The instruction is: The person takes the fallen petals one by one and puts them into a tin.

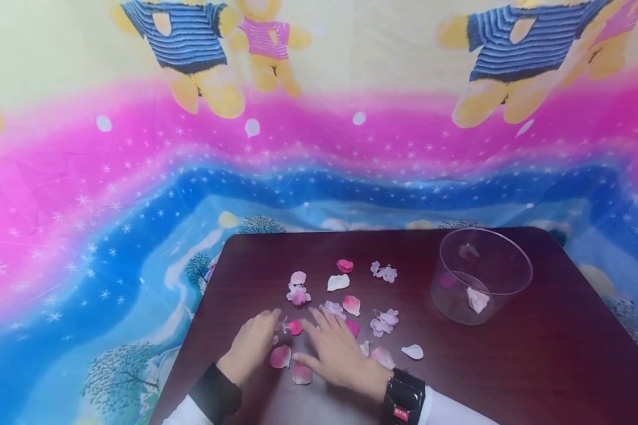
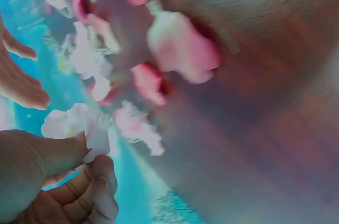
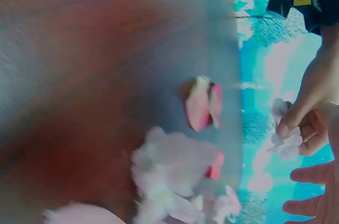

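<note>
Dark wooden table [image 1: 510,366] strewn with fabric petals [image 1: 351,304]: left hand [image 1: 252,345] pinches a pale blossom [image 2: 79,123], right hand [image 1: 337,351] lies flat with fingers spread beside it; better to lift gently, clear of neighbours, toward the clear plastic cup [image 1: 481,274].

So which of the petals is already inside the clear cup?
The whitish petal lying on the clear cup's bottom; all the others lie loose on the table.

White sleeves on both arms. Plain black band on left wrist [image 1: 215,394], black strap on right wrist [image 1: 402,399] with small red tag; yellow tag on left band in the right-wrist view.
</note>
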`<state>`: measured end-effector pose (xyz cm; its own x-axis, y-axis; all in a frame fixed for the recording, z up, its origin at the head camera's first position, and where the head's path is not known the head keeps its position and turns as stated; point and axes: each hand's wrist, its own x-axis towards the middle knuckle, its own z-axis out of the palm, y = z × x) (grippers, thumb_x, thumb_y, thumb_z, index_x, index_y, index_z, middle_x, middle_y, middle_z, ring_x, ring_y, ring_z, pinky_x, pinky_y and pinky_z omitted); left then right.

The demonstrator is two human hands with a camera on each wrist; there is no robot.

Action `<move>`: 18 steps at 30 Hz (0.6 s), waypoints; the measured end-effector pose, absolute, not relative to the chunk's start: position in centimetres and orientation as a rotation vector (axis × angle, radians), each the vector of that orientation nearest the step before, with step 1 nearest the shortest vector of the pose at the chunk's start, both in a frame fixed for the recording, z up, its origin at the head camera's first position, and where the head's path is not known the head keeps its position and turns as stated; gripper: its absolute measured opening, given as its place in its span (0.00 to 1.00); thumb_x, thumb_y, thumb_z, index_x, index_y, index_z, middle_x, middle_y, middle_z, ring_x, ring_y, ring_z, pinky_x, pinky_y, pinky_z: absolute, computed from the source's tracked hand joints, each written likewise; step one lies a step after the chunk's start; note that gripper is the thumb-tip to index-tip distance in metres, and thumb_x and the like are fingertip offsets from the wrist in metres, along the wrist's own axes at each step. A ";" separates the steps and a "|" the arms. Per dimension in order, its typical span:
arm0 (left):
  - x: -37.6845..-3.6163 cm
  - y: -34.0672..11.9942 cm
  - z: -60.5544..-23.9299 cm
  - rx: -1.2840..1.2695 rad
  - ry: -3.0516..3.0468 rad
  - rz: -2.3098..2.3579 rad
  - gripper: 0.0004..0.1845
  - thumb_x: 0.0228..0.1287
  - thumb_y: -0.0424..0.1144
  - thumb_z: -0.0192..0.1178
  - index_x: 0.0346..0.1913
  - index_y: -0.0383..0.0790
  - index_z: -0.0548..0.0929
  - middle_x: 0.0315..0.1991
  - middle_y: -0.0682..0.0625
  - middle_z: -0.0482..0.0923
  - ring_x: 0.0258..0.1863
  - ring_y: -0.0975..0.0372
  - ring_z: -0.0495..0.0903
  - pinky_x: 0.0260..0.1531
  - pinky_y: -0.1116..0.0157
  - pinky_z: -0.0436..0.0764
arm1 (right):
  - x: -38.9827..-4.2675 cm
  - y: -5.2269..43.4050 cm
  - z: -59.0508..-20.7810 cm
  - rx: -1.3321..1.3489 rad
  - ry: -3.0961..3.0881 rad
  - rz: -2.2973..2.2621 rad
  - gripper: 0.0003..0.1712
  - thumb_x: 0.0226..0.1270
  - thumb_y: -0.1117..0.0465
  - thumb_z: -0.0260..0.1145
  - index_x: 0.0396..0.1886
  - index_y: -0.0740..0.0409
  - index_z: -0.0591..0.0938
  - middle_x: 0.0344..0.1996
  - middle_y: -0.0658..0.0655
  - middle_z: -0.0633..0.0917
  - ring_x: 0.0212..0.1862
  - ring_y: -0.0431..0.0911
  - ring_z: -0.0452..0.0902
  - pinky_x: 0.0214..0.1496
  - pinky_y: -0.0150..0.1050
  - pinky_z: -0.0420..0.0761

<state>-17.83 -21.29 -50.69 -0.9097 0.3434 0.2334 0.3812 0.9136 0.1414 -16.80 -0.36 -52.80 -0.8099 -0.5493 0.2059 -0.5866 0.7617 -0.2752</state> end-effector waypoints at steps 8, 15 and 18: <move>-18.3 -20.3 -46.9 -0.596 -2.773 -0.311 0.15 0.52 0.27 0.75 0.36 0.40 0.78 0.23 0.51 0.75 0.24 0.60 0.81 0.24 0.69 0.82 | -18.2 0.7 -49.0 0.829 -2.801 0.574 0.42 0.68 0.29 0.58 0.72 0.49 0.73 0.74 0.60 0.71 0.77 0.61 0.63 0.73 0.61 0.69; -18.3 -19.1 -44.0 -0.643 -2.684 -0.325 0.13 0.56 0.28 0.73 0.39 0.39 0.79 0.24 0.51 0.74 0.24 0.60 0.80 0.24 0.68 0.80 | -18.8 1.6 -46.1 0.807 -2.779 0.572 0.44 0.68 0.29 0.58 0.76 0.47 0.69 0.76 0.59 0.68 0.79 0.59 0.59 0.77 0.58 0.64; -18.3 -18.5 -43.3 -0.685 -2.659 -0.302 0.14 0.54 0.27 0.73 0.41 0.38 0.80 0.25 0.50 0.76 0.25 0.60 0.80 0.24 0.67 0.80 | -18.7 1.7 -45.2 0.823 -2.767 0.588 0.44 0.67 0.29 0.60 0.76 0.47 0.68 0.76 0.59 0.68 0.79 0.59 0.59 0.77 0.59 0.64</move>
